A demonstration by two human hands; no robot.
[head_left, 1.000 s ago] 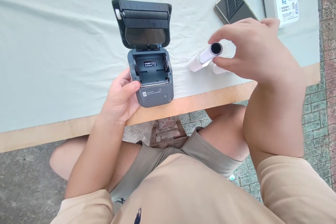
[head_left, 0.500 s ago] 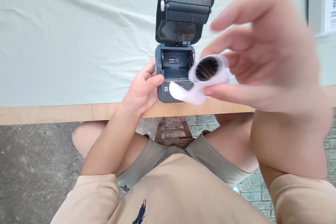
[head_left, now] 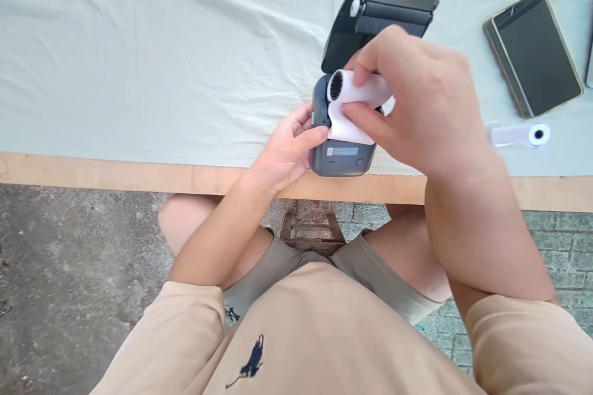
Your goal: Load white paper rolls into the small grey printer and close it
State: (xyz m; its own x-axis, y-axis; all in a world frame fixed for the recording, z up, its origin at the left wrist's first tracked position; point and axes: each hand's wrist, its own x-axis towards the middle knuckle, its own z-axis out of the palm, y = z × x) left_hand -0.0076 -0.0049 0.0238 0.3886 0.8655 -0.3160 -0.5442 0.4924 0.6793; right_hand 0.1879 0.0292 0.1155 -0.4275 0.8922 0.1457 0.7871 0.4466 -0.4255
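A small dark label printer (head_left: 343, 163) sits near the table's front edge with its lid (head_left: 393, 12) raised. My left hand (head_left: 291, 145) grips the printer's left side, thumb on top near the front rim. A white paper roll (head_left: 364, 87) with a black core is pinched between the fingers and thumb of my right hand (head_left: 417, 92), right over the printer's compartment. The roll's loose paper end hangs down toward the printer's front. Most of the compartment is hidden behind the roll and my right hand, so I cannot tell how deep the roll sits.
A phone-like device with a dark screen (head_left: 537, 52) lies at the right. Closer to the front edge is another white roll (head_left: 519, 134). A pale cloth (head_left: 162, 74) covers the table, leaving a bare wooden front edge (head_left: 115, 173). My legs are below.
My right hand has brought the paper roll from the printer's right side to over its compartment. My left hand still holds the printer. The view has shifted, showing the phone-like device and second roll.
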